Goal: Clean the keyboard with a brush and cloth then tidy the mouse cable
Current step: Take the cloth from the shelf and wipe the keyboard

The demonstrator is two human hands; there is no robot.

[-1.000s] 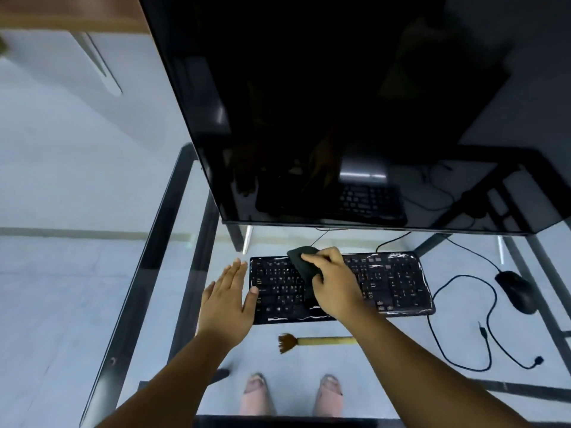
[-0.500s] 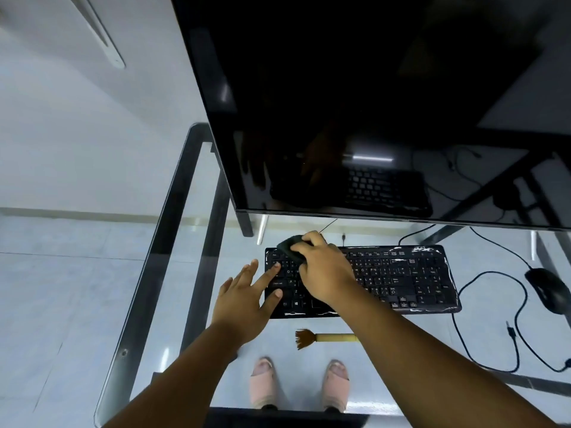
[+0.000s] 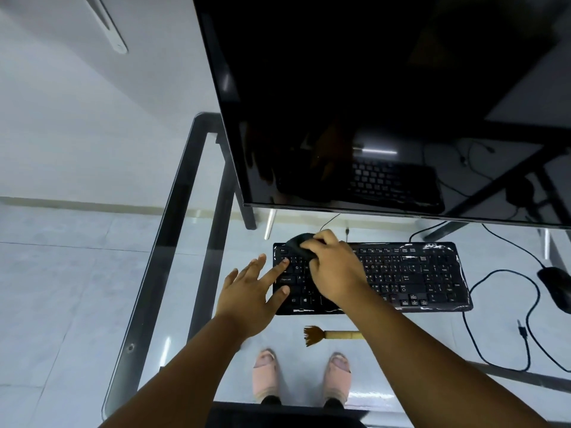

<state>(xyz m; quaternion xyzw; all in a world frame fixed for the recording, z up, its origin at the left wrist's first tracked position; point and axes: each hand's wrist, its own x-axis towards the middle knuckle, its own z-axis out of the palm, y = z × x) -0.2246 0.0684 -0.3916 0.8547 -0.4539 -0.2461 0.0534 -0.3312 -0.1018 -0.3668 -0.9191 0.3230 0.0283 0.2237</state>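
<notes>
Right hand (image 3: 335, 270): fingers clamped on a dark cloth (image 3: 299, 244), pressed onto the keyboard's far left corner
Left hand (image 3: 251, 291): fingers spread apart, holding nothing; fingertips on the keyboard's left edge keys
Keyboard (image 3: 408, 274): black, flat on the glass counter (image 3: 185, 230); runs rightward from both sets of fingers
Brush (image 3: 330, 335): on the counter, nearer the person than the fingers; bristles pointing left
Mouse (image 3: 556, 287): far right of the fingers; its cable (image 3: 497, 332) lies in loose loops

Black keyboard (image 3: 401, 273) showing white legends and white scuffing along its edges, dark cloth (image 3: 298, 244), brown-bristled brush (image 3: 327, 335) with tan handle, black mouse (image 3: 556, 287), pink slippers (image 3: 265, 376)
</notes>
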